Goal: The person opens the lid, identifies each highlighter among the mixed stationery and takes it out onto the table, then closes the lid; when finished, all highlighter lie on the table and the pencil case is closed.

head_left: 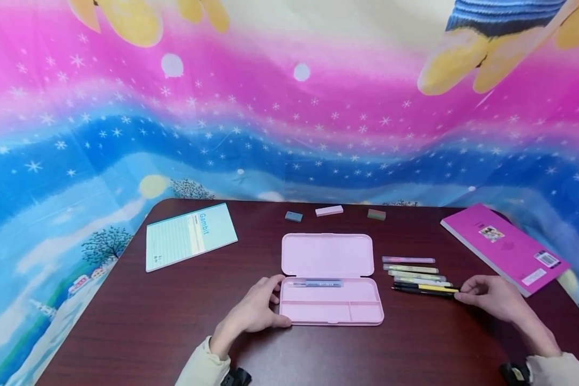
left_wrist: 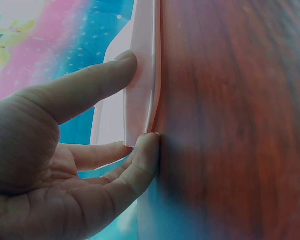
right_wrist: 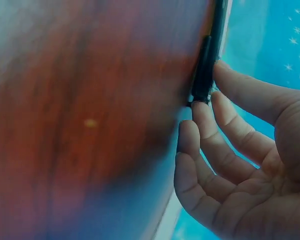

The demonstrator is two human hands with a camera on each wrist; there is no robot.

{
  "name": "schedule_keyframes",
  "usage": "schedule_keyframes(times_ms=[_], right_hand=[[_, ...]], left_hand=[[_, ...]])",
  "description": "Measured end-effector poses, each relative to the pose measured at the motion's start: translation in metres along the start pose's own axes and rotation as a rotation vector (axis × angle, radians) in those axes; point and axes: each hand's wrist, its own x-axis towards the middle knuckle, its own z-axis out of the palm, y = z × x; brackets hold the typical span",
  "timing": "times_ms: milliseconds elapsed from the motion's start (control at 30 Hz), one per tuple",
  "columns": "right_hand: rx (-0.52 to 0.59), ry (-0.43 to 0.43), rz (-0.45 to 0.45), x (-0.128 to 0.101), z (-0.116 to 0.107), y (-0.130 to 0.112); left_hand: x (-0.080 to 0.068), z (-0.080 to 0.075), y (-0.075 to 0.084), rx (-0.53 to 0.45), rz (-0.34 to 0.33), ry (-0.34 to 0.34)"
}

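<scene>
A pink pencil case (head_left: 318,312) lies with its lid (head_left: 327,255) folded back. In its rear compartment is a blue pen (head_left: 324,283). My left hand (head_left: 254,306) holds the left end of the case, thumb (left_wrist: 97,87) against the front wall and fingers round the corner. At the right, my right hand (head_left: 494,298) pinches the near end of a black pen (right_wrist: 204,75) between thumb and fingertips. That pen lies in a row beside a yellow-and-black pen (head_left: 436,288) and several highlighters (head_left: 410,268).
Three small erasers, one blue (head_left: 294,216), one pink (head_left: 329,210) and one brown-green (head_left: 376,214), lie along the back edge. A pale green notebook (head_left: 190,236) sits at the left, a magenta book (head_left: 506,246) at the right. A printed cloth (head_left: 289,118) hangs behind the dark table (head_left: 338,354).
</scene>
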Motion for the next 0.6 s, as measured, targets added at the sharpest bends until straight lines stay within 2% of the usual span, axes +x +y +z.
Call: schedule_keyframes(times_ms=[167, 267, 433, 600], right_hand=[[0.033, 0.084, -0.022, -0.002, -0.008, -0.007], [0.061, 0.169, -0.057, -0.002, -0.013, -0.018], [0.174, 0.309, -0.085, -0.001, -0.013, -0.045], [0.295, 0.360, -0.118, 0.005, -0.002, -0.070]], left_hand=[[0.000, 0.000, 0.000, 0.003, -0.001, -0.001], [0.000, 0.000, 0.000, 0.001, -0.001, -0.002], [0.000, 0.000, 0.000, 0.002, -0.006, 0.001], [0.000, 0.000, 0.001, 0.003, -0.008, 0.001]])
